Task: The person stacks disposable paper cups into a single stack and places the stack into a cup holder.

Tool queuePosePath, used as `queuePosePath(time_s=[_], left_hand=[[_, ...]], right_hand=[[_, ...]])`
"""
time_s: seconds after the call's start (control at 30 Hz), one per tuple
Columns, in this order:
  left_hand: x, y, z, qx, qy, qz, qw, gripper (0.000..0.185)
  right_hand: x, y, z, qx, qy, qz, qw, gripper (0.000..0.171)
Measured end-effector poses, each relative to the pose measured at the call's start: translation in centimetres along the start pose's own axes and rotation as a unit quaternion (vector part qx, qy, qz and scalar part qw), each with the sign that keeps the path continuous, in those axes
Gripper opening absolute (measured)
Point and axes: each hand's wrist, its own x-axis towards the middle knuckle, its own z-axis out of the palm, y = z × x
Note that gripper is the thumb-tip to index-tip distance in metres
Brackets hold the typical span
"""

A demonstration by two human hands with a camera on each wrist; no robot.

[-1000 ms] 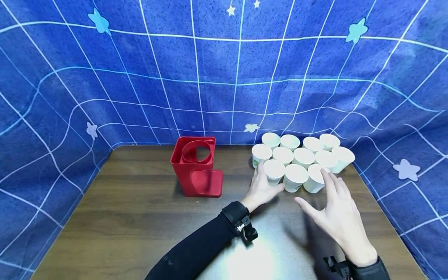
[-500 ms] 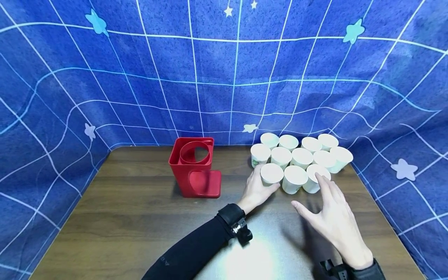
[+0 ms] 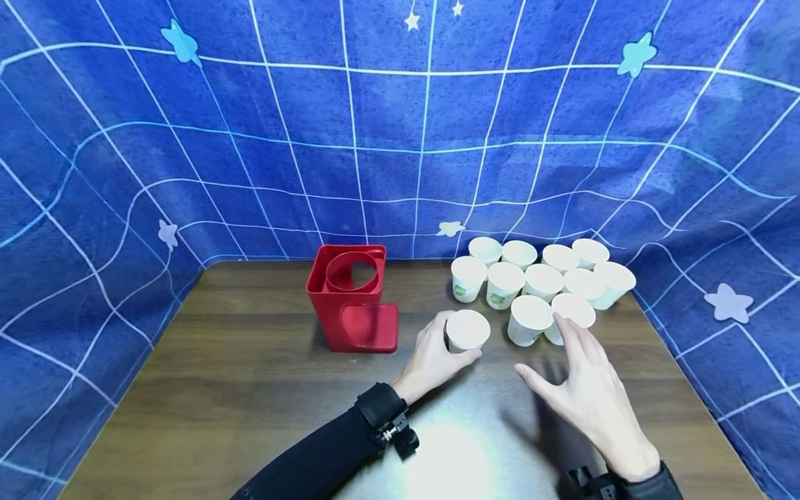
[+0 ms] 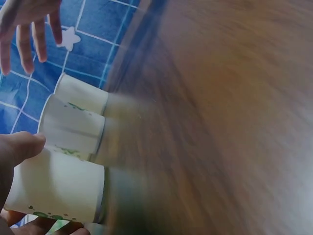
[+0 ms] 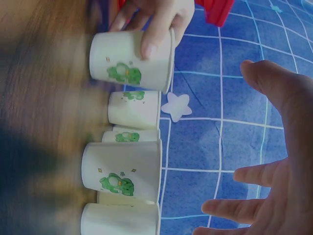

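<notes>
My left hand [image 3: 437,351] grips one white paper cup [image 3: 467,330] with a green print, pulled out from a cluster of several like cups [image 3: 542,281] at the table's far right. The left wrist view shows my thumb and fingers round the held cup [image 4: 58,188]; in the right wrist view it is the top cup [image 5: 129,61]. My right hand [image 3: 584,389] hovers open with fingers spread, just in front of the nearest cups [image 3: 528,319], touching none that I can see. A red cup holder [image 3: 351,297] stands left of my left hand.
The brown wooden table [image 3: 250,389] is ringed on three sides by a blue cloth backdrop [image 3: 400,125] with white grid lines and stars. The table's right edge runs close behind the cup cluster.
My left hand has drawn one cup out of the cluster, toward me and to the left. My right hand has shifted slightly left, still open.
</notes>
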Motion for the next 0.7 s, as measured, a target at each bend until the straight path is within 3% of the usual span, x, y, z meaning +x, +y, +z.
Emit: queuePosePath(time_s=[0.37,0.7], left_hand=[[-4.2,-1.1,-2.8,0.024,0.006,0.030,0.9992,0.071],[-7.3,-1.5,-5.0,0.021,0.004,0.029,0.9993,0.069]], right_hand=[[0.8,-0.7,0.6,0.006,-0.009,-0.012,1.000,0.099],[0.1,-1.6,2.6,0.016,-0.026,-0.050,0.998,0.095]])
